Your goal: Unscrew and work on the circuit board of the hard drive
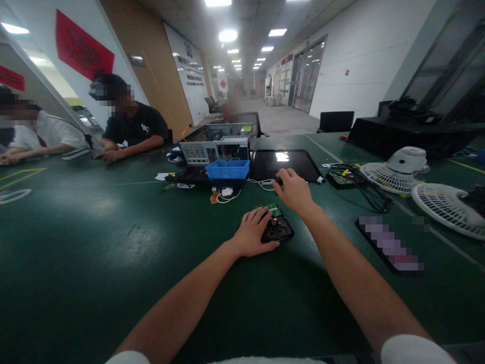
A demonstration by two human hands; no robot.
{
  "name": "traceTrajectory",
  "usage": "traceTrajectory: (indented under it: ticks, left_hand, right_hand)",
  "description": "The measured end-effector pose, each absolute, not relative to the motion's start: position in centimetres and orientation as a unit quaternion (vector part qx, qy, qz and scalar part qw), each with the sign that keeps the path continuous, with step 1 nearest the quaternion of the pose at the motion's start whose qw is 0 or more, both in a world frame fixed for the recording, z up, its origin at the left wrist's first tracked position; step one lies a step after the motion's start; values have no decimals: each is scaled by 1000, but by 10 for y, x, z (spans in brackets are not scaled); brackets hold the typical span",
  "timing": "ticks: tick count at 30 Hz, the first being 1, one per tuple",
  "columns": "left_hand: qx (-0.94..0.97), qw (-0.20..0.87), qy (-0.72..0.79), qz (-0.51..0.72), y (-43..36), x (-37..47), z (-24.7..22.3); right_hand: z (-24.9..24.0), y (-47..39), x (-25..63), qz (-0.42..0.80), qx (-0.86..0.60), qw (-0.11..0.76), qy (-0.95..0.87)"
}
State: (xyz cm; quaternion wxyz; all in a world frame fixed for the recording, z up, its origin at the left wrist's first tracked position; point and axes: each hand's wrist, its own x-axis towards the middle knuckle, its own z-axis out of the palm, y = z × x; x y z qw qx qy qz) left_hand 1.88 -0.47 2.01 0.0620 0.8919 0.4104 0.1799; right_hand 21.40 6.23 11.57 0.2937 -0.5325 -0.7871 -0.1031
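A small black device with a green circuit board at its far end lies on the dark green table. Over its left side rests my left hand, fingers spread, with the thumb along the near edge. My right hand is above and beyond the device's far right corner. Its fingers are closed around a small dark tool, whose thin shaft points down toward the circuit board. Whether the tip touches the board is too small to tell.
Beyond the device are a blue tray, an open metal computer case, a dark flat panel and white cables. To the right lie a phone, black cables and white fans. Two people sit at the left.
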Motion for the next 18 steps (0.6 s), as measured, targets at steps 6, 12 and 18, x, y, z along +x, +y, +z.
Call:
traceTrajectory:
  ticks: [6,12,18]
  left_hand:
    - [891,63,412,178,-5,19,20]
    - [891,62,413,179,-5,18,19]
    - [892,61,412,176,-5,18,19]
  right_hand:
    - [118,62,213,-74,-516,292,-802]
    - [119,60,213,-85,-532,282,-794]
    - [116,64,214,-74,-516,307,-796]
